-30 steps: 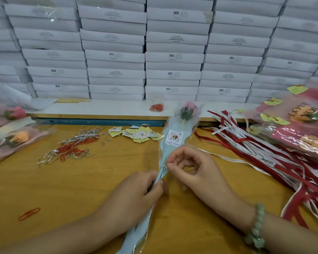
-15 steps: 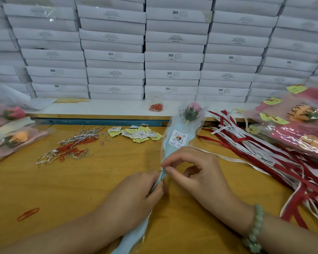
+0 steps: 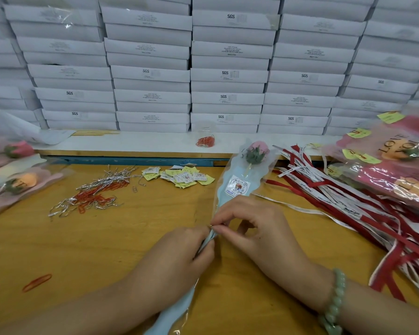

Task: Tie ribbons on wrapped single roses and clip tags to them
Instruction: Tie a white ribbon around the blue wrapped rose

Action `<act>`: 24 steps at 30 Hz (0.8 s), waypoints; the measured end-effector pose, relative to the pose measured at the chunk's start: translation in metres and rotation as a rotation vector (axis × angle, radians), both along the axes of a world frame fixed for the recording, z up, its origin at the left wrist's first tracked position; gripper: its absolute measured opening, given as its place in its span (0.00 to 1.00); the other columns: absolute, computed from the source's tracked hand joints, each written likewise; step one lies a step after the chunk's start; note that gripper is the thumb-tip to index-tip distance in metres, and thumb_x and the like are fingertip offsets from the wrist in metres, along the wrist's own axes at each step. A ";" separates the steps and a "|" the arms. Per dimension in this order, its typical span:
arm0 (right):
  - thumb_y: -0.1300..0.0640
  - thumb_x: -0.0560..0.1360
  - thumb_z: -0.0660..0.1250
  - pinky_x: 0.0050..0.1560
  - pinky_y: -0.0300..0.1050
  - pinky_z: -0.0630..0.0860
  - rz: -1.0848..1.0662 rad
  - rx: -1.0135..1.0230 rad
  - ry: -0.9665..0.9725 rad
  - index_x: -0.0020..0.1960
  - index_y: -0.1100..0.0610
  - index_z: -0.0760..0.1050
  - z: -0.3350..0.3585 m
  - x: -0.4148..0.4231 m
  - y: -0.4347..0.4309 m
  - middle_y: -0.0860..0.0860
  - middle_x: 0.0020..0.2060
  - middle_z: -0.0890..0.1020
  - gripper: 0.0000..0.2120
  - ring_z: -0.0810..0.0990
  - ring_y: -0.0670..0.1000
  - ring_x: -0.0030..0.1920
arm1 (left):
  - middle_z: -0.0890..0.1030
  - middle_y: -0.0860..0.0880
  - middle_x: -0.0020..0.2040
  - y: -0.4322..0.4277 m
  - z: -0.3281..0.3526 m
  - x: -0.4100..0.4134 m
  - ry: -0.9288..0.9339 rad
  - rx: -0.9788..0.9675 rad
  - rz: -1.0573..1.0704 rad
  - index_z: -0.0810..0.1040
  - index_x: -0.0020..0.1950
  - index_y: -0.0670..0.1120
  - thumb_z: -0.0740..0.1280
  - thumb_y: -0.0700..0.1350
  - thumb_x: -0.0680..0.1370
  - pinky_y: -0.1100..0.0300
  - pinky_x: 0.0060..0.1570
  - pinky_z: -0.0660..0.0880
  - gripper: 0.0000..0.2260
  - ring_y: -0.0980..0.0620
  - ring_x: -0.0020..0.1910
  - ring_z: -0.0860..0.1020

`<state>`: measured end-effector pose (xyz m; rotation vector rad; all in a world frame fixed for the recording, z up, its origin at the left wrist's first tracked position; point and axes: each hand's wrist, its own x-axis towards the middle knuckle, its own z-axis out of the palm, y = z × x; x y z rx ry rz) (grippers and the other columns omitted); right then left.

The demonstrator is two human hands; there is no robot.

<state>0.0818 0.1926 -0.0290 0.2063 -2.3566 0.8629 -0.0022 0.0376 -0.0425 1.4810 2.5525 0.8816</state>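
Two bare hands meet at the near middle of the yellow wooden table (image 3: pixel 102 240). There we see the pink rose in a pale-blue and clear plastic sleeve (image 3: pixel 237 187) lying flat, stem end towards us and bud away. The left hand (image 3: pixel 179 257) curls its fingers round the sleeve's narrow waist. The right hand (image 3: pixel 259 233), above a pale-green bead bracelet (image 3: pixel 334 303), pinches thumb and forefinger on that same waist; we cannot tell whether anything small lies between them. At near left lies a lone orange paper clip (image 3: pixel 37 282). Farther off we note a tangle of silver twist ties and orange clips (image 3: pixel 94 192), small yellow and white paper tags (image 3: pixel 184 176) and, at right, long red and white ribbons (image 3: pixel 348 204). Stacked white cardboard boxes (image 3: pixel 228 76) close the background.
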 end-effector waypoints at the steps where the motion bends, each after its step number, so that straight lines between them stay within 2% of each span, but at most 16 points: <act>1: 0.64 0.72 0.75 0.36 0.36 0.76 0.012 -0.002 -0.003 0.44 0.53 0.84 0.000 0.000 0.000 0.45 0.42 0.83 0.06 0.81 0.45 0.44 | 0.70 0.50 0.30 0.000 -0.001 -0.001 -0.003 0.017 0.002 0.73 0.44 0.45 0.60 0.49 0.81 0.59 0.33 0.64 0.11 0.52 0.32 0.69; 5: 0.64 0.72 0.75 0.38 0.36 0.76 0.044 0.007 -0.033 0.45 0.56 0.85 -0.001 -0.001 0.001 0.46 0.44 0.82 0.04 0.80 0.45 0.45 | 0.68 0.53 0.27 0.000 -0.005 -0.004 -0.051 0.067 0.000 0.76 0.49 0.44 0.62 0.47 0.81 0.64 0.29 0.61 0.08 0.55 0.28 0.67; 7: 0.64 0.72 0.74 0.39 0.36 0.76 0.050 0.004 -0.041 0.46 0.57 0.85 -0.002 -0.002 0.002 0.46 0.45 0.82 0.04 0.80 0.45 0.46 | 0.70 0.56 0.26 0.001 -0.006 -0.006 -0.098 0.088 -0.021 0.76 0.54 0.49 0.62 0.46 0.80 0.65 0.28 0.61 0.05 0.56 0.26 0.67; 9: 0.63 0.72 0.74 0.39 0.36 0.76 0.048 0.016 -0.051 0.46 0.56 0.85 -0.003 -0.002 0.002 0.46 0.45 0.82 0.04 0.79 0.46 0.45 | 0.70 0.56 0.25 0.002 -0.008 -0.008 -0.134 0.099 -0.032 0.67 0.65 0.59 0.63 0.45 0.80 0.65 0.28 0.61 0.16 0.56 0.26 0.67; 11: 0.63 0.72 0.74 0.39 0.35 0.75 0.034 0.029 -0.061 0.45 0.55 0.83 -0.003 -0.002 0.002 0.46 0.43 0.81 0.05 0.79 0.45 0.45 | 0.69 0.55 0.26 0.001 -0.010 -0.008 -0.134 0.086 -0.014 0.51 0.74 0.62 0.63 0.45 0.80 0.64 0.29 0.61 0.29 0.57 0.26 0.68; 12: 0.63 0.72 0.74 0.38 0.34 0.74 0.028 0.020 -0.064 0.45 0.53 0.82 -0.003 -0.002 0.002 0.45 0.43 0.81 0.06 0.79 0.44 0.45 | 0.69 0.56 0.26 0.001 -0.011 -0.008 -0.117 0.075 -0.006 0.48 0.75 0.61 0.63 0.46 0.80 0.64 0.29 0.61 0.31 0.57 0.27 0.68; 13: 0.62 0.72 0.74 0.38 0.33 0.74 0.023 -0.001 -0.069 0.45 0.50 0.80 -0.003 -0.002 0.001 0.43 0.42 0.81 0.08 0.80 0.44 0.45 | 0.70 0.57 0.27 0.001 -0.011 -0.007 -0.094 0.059 -0.008 0.50 0.77 0.60 0.63 0.47 0.80 0.64 0.29 0.61 0.30 0.57 0.27 0.68; 15: 0.62 0.72 0.74 0.36 0.33 0.74 0.022 -0.068 -0.085 0.46 0.45 0.76 -0.004 -0.002 0.002 0.42 0.43 0.81 0.13 0.81 0.44 0.47 | 0.72 0.59 0.29 0.000 -0.008 -0.006 -0.031 0.059 -0.030 0.62 0.75 0.59 0.62 0.47 0.81 0.64 0.29 0.62 0.23 0.57 0.29 0.69; 17: 0.62 0.72 0.75 0.35 0.33 0.74 0.030 -0.133 -0.080 0.48 0.46 0.74 -0.004 -0.003 0.002 0.42 0.43 0.81 0.14 0.81 0.46 0.47 | 0.74 0.56 0.31 -0.001 -0.006 -0.006 0.011 0.060 -0.036 0.71 0.67 0.56 0.60 0.47 0.81 0.63 0.31 0.63 0.14 0.56 0.30 0.70; 21: 0.65 0.72 0.73 0.35 0.37 0.75 0.083 -0.241 -0.051 0.49 0.51 0.75 -0.006 -0.003 0.001 0.45 0.43 0.82 0.13 0.81 0.49 0.45 | 0.73 0.53 0.32 0.000 -0.004 -0.004 -0.012 0.033 -0.048 0.72 0.55 0.56 0.59 0.46 0.82 0.56 0.36 0.67 0.06 0.54 0.30 0.68; 24: 0.67 0.72 0.71 0.34 0.43 0.77 0.122 -0.298 -0.049 0.50 0.53 0.74 -0.006 -0.003 0.001 0.46 0.44 0.81 0.13 0.80 0.51 0.46 | 0.71 0.54 0.30 0.000 -0.004 -0.004 -0.022 0.032 -0.034 0.73 0.54 0.56 0.58 0.45 0.82 0.57 0.34 0.65 0.07 0.54 0.29 0.68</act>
